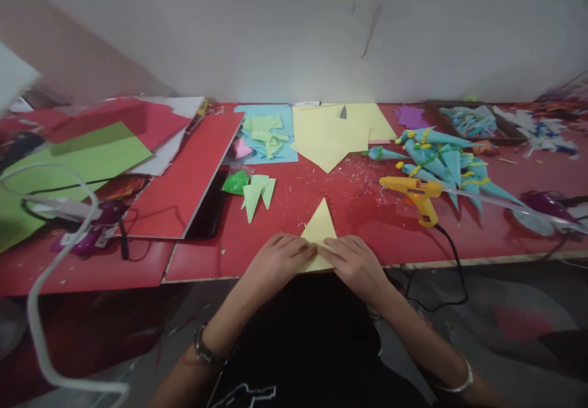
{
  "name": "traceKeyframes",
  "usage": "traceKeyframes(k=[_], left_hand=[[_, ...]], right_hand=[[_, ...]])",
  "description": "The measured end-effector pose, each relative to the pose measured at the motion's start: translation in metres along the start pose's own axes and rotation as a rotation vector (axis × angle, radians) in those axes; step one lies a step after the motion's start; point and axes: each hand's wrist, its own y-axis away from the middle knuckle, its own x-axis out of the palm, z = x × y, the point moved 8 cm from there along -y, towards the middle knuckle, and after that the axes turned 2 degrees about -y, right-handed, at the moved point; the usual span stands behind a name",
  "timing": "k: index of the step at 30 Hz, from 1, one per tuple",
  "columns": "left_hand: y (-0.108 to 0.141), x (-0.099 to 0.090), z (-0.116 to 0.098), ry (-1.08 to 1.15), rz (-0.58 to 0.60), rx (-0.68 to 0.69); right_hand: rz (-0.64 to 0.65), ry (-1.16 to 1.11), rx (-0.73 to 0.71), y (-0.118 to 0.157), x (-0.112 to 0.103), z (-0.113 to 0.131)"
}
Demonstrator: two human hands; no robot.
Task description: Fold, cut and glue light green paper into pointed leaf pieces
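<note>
A pale yellow piece of paper (322,219), pointed at the top like a triangle, lies at the front edge of the red table. My left hand (285,256) presses on its left side with fingers bent together. From the right, my right hand (353,262) holds the same paper, its fingertips close to those of the left. Both palms and the undersides of the fingers are hidden. Beyond the paper's tip lie larger yellow sheets (326,132). Small light green paper pieces (258,193) rest to the left, beside a green plastic packet (236,182).
A yellow glue gun (416,195) with a black cord lies to the right, near several blue paper cones (432,160). A brown tray (509,129) of scraps stands behind. Red boards (193,169), a green sheet (92,163) and a white cable (39,334) are on the left.
</note>
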Motion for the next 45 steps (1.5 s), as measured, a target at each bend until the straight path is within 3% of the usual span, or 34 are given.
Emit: traceKeyframes(k=[5, 15, 24, 34, 45], left_hand=[[0.008, -0.001, 0.008, 0.072, -0.096, -0.008], [0.012, 0.005, 0.016, 0.014, -0.194, -0.160], [0.010, 0.008, 0.031, 0.102, -0.244, -0.267], [0.011, 0.010, 0.039, 0.151, -0.276, -0.349], [0.012, 0.013, 0.045, 0.037, -0.105, -0.455]], right_hand=[[0.085, -0.201, 0.032, 0.004, 0.008, -0.013], [0.078, -0.438, 0.038, -0.002, 0.013, -0.024], [0.089, -0.623, 0.242, -0.009, 0.017, -0.035], [0.101, -0.513, 0.422, -0.008, 0.028, -0.045], [0.133, -0.215, 0.453, -0.009, 0.027, -0.043]])
